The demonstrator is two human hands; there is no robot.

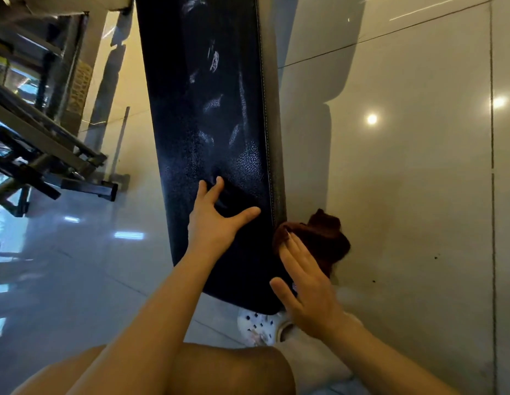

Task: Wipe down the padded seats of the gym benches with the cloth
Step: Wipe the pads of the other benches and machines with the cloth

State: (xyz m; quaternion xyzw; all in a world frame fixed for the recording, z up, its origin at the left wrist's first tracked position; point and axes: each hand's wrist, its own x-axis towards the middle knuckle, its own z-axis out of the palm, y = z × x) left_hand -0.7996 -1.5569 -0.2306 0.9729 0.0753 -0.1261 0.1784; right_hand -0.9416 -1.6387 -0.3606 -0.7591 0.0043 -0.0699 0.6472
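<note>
A long black padded bench seat (214, 115) runs from the top of the view down to its near end by my knee. Its leather surface is worn and creased with pale marks. My left hand (216, 220) rests on the near part of the pad with fingers spread. My right hand (305, 283) lies flat with straight fingers and presses a dark brown cloth (322, 238) against the pad's right side edge. Part of the cloth is bunched beyond my fingers and hangs off the side.
Grey metal frames of another bench or rack (48, 155) stand on the left with a black foot bar (88, 188). Glossy grey floor tiles (404, 166) lie on both sides. My bare knee (219, 369) and a white clog (259, 326) sit under the pad's near end.
</note>
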